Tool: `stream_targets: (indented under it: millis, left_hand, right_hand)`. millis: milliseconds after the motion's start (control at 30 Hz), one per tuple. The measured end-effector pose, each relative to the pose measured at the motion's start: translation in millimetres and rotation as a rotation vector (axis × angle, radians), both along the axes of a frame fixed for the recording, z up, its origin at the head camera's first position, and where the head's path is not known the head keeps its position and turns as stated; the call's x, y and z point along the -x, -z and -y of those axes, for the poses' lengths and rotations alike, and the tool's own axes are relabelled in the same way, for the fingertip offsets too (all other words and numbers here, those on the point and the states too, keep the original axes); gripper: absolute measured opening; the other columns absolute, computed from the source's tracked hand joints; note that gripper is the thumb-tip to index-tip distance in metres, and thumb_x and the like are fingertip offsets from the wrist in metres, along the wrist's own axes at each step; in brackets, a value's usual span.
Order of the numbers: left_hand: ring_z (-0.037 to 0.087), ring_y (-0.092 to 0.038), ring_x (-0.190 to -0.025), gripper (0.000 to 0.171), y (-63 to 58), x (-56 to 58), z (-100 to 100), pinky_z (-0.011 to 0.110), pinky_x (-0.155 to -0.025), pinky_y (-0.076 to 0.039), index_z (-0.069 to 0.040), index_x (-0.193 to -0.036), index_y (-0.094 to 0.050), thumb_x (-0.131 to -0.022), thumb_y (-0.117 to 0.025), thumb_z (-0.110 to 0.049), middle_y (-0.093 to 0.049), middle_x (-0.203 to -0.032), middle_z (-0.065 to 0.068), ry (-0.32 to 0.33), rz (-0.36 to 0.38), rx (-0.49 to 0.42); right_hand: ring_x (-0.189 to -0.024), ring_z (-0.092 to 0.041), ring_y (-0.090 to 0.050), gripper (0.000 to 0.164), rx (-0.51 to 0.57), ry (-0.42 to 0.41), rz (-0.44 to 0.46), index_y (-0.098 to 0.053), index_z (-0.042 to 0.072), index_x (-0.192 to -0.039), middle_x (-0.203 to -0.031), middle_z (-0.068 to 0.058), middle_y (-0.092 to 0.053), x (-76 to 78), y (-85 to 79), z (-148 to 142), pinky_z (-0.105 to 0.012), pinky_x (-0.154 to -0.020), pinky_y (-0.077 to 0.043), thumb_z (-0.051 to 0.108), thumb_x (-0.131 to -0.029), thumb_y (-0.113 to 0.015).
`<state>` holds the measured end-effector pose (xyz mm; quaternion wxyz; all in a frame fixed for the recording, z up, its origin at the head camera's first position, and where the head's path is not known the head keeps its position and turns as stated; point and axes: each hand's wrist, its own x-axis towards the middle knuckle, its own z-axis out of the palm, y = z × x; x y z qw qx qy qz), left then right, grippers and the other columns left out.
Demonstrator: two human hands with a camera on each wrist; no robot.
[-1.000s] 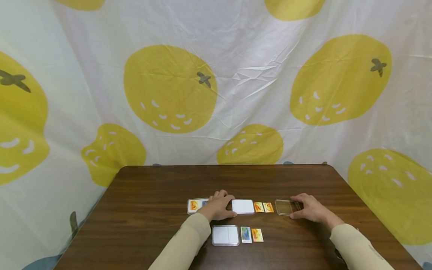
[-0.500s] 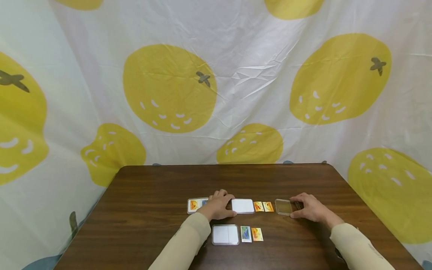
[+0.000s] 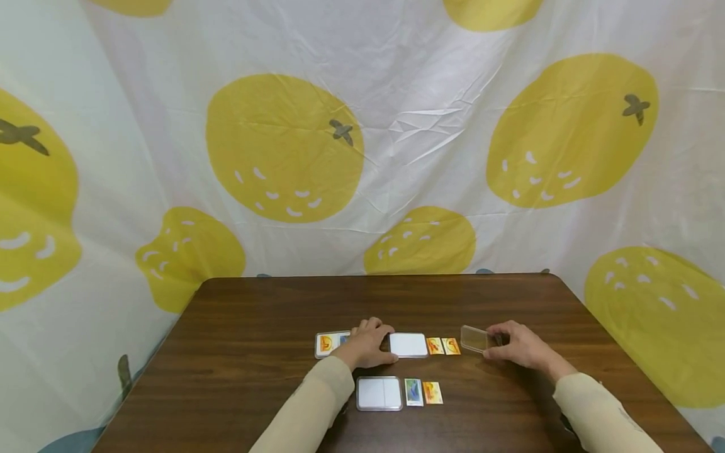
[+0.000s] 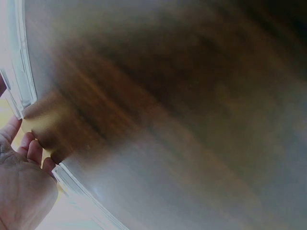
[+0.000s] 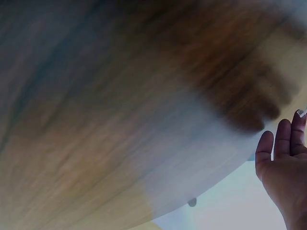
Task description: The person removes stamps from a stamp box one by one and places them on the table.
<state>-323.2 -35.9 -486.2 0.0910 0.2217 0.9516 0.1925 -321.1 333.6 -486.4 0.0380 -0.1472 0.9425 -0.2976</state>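
Note:
My left hand (image 3: 368, 347) holds the left end of a clear case with a white insert (image 3: 408, 345), thumb at the near corner and a finger at the far one. In the left wrist view, the thumb touches this case's clear edge (image 4: 25, 62). My right hand (image 3: 521, 346) pinches the right end of a clear plastic cover (image 3: 473, 338), which is raised and tilted off the table. Only a small bit of it shows at a fingertip in the right wrist view. Two small orange stamp-like cards (image 3: 435, 346) lie between the case and the cover.
A case with picture cards inside (image 3: 331, 344) lies left, partly behind my left hand. Nearer me is a case with a divided white insert (image 3: 379, 394). Beside it lie a blue-green card (image 3: 413, 392) and an orange card (image 3: 433, 393). All rest on the brown table (image 3: 238, 377).
My right hand has lifted the clear cover from the table, tilting it with its left end up. My left hand and the cards have stayed put.

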Motion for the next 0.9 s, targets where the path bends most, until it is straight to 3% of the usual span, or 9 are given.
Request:
stream_targets:
  millis: [367, 900]
  left_hand:
    - [0.026, -0.037, -0.131, 0.069, 8.5, 5.7, -2, 0.045, -0.106, -0.030, -0.015, -0.145, -0.047, -0.089, -0.070, -0.046, -0.042, -0.141, 0.007, 0.011, -0.013, -0.001]
    - [0.028, -0.040, -0.128, 0.077, 4.9, 5.2, 6, 0.046, -0.105, -0.032, -0.015, -0.145, -0.048, -0.084, -0.072, -0.054, -0.045, -0.138, 0.008, 0.049, -0.005, -0.047]
  right_hand:
    - [-0.103, -0.029, -0.056, 0.064, 0.020, -0.028, -0.032, -0.063, -0.006, -0.123, -0.111, -0.012, -0.064, 8.8, -1.1, 12, -0.052, -0.091, -0.044, 0.036, -0.079, -0.082]
    - [-0.109, -0.032, -0.055, 0.066, 0.062, -0.035, -0.011, -0.060, -0.007, -0.127, -0.120, -0.017, -0.062, 14.3, -10.7, 42, -0.054, -0.094, -0.043, 0.034, -0.079, -0.082]
